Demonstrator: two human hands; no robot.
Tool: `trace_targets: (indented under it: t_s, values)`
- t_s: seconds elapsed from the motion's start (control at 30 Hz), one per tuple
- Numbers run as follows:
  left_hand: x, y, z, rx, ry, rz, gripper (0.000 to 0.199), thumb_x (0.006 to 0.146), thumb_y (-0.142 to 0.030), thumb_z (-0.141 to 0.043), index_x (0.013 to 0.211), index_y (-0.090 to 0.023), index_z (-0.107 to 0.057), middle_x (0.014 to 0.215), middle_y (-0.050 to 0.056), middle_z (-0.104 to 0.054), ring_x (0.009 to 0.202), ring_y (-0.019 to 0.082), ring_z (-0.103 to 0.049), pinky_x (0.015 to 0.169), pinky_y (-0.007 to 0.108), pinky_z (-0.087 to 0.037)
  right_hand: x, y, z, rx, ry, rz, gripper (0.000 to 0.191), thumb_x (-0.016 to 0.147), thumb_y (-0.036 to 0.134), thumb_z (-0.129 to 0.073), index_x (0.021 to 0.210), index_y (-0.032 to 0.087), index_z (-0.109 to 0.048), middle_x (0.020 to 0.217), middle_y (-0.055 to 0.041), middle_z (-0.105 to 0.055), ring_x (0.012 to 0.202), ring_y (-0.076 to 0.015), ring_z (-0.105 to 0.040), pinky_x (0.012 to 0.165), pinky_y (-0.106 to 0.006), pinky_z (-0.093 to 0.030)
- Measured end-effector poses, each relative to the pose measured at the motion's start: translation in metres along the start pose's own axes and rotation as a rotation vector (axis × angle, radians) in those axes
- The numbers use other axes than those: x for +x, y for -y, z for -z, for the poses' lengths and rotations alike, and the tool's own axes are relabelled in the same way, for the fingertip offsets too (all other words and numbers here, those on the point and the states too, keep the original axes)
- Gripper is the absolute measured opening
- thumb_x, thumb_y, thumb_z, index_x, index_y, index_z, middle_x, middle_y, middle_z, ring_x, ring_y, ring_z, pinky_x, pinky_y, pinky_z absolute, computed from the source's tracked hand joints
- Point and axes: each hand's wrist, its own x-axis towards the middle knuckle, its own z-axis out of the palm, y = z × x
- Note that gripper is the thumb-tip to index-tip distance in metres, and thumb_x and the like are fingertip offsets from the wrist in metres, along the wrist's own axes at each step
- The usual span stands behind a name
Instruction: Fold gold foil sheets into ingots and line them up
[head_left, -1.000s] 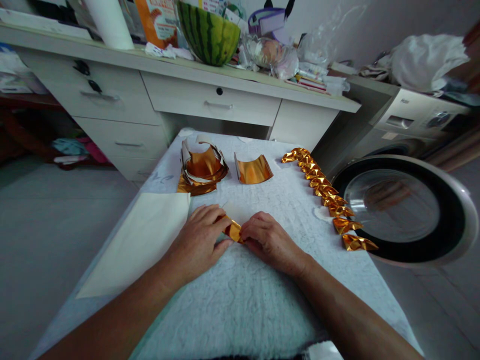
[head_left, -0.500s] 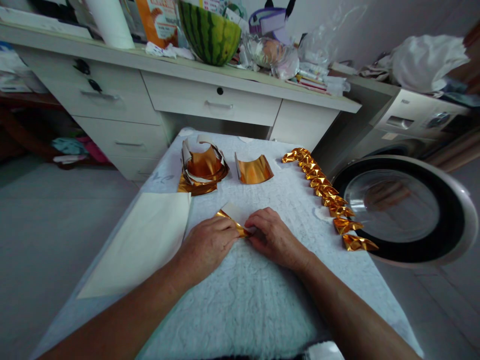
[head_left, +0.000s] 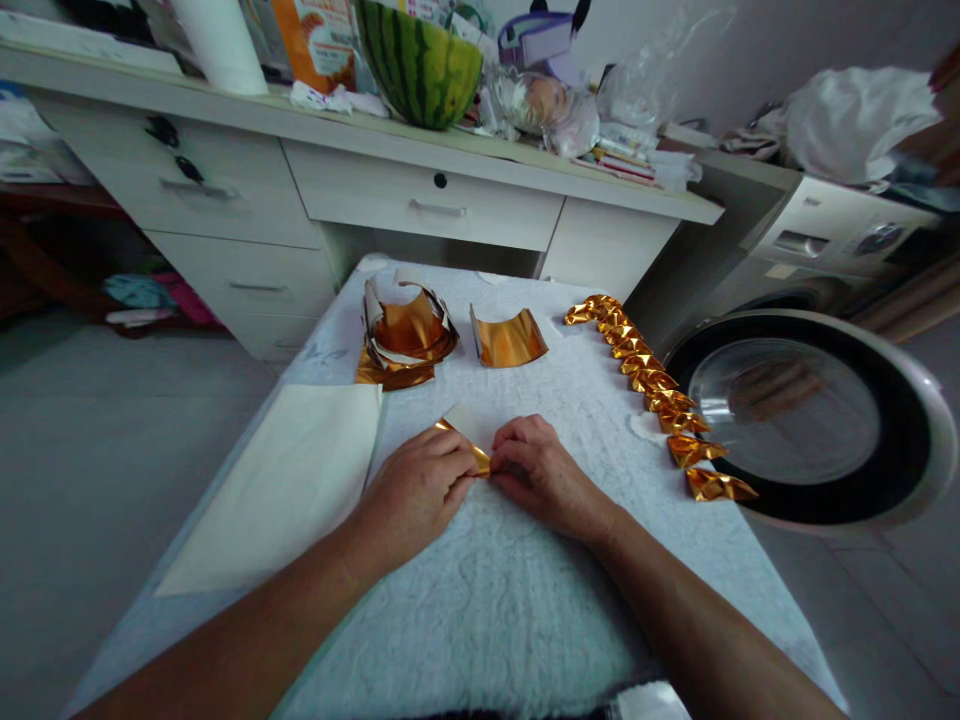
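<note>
A sheet of gold foil paper [head_left: 463, 438], pale on its inner face and partly folded, lies between my hands. My left hand [head_left: 421, 490] pinches its near edge from the left. On the right, the fingers of my right hand [head_left: 536, 470] are closed on its right end. Beyond them a curved gold sheet [head_left: 510, 340] rests on the cloth, and a stack of curled gold sheets [head_left: 409, 330] stands to its left. A row of folded gold pieces [head_left: 649, 380] runs down the right side.
A cream paper sheet [head_left: 292, 480] lies on the left of the cloth-covered table [head_left: 517, 620]. Behind stands a white drawer unit [head_left: 420, 195] with a cut watermelon [head_left: 420, 65]. An open washing-machine door [head_left: 810, 415] adjoins the right edge.
The fingers of my right hand have shifted slightly left along the foil's edge, closer to my left hand. The other pieces have stayed in place.
</note>
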Motion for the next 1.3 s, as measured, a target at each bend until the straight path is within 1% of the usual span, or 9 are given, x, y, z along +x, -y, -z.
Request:
trace_targets:
  t_s: [0.17,0.33,0.47,0.6,0.9,1.1,1.3]
  values:
    - [0.001,-0.002,0.001,-0.082,-0.01,0.052,0.009,0.084,-0.014,-0.063,0.077,-0.019,-0.059,0.09,0.001,-0.061,0.091,0.019,-0.055,0.082,0.035,-0.046,0.001,-0.003,-0.003,0.044,-0.021,-0.073,0.009,0.08,0.012,-0.069,0.081,0.02,-0.064,0.096,-0.0025,-0.06,0.096,-0.0189,-0.049,0.087,-0.035,-0.037]
    - [0.001,-0.005,0.001,-0.08,-0.002,0.089,0.013,0.088,-0.015,-0.057,0.076,-0.019,-0.061,0.089,0.003,-0.058,0.091,0.019,-0.053,0.084,0.037,-0.045,0.002,-0.003,-0.001,0.074,-0.01,-0.128,0.009,0.079,0.013,-0.071,0.079,0.019,-0.064,0.094,-0.0016,-0.06,0.095,-0.0181,-0.049,0.087,-0.034,-0.036]
    - [0.002,-0.007,-0.001,-0.051,-0.018,0.145,0.014,0.089,-0.016,-0.053,0.077,-0.018,-0.06,0.091,0.004,-0.056,0.093,0.02,-0.052,0.085,0.039,-0.045,0.002,-0.001,0.0,0.069,-0.003,-0.146,0.005,0.084,0.017,-0.067,0.079,0.019,-0.064,0.094,-0.0023,-0.06,0.095,-0.018,-0.05,0.087,-0.035,-0.036]
    - [0.003,-0.007,-0.004,-0.005,-0.03,0.15,0.016,0.091,-0.018,-0.051,0.078,-0.018,-0.06,0.092,0.005,-0.054,0.094,0.021,-0.051,0.087,0.041,-0.045,0.003,0.0,-0.003,0.031,-0.02,-0.2,0.006,0.085,0.019,-0.066,0.078,0.018,-0.066,0.095,-0.0037,-0.058,0.094,-0.0189,-0.049,0.087,-0.036,-0.035]
    - [0.004,-0.007,-0.005,0.084,-0.044,0.187,0.014,0.089,-0.019,-0.054,0.079,-0.017,-0.062,0.093,0.006,-0.054,0.095,0.023,-0.05,0.088,0.042,-0.046,0.006,0.005,-0.007,-0.012,-0.054,-0.256,0.009,0.085,0.02,-0.064,0.076,0.018,-0.065,0.093,-0.0042,-0.056,0.092,-0.0192,-0.047,0.084,-0.036,-0.035]
    - [0.006,-0.01,-0.005,0.193,-0.03,0.232,0.011,0.087,-0.021,-0.056,0.08,-0.018,-0.064,0.093,0.007,-0.056,0.093,0.024,-0.051,0.084,0.042,-0.046,0.006,0.006,-0.011,-0.035,-0.073,-0.301,0.009,0.083,0.019,-0.065,0.075,0.018,-0.063,0.093,-0.0044,-0.054,0.092,-0.0195,-0.046,0.084,-0.036,-0.035]
    - [0.006,-0.012,-0.004,0.191,-0.044,0.275,0.012,0.085,-0.021,-0.057,0.075,-0.019,-0.064,0.093,0.006,-0.056,0.092,0.024,-0.051,0.08,0.04,-0.045,0.005,0.007,-0.013,-0.048,-0.089,-0.31,0.009,0.082,0.019,-0.062,0.073,0.018,-0.061,0.093,-0.0039,-0.053,0.092,-0.0193,-0.045,0.082,-0.035,-0.034]
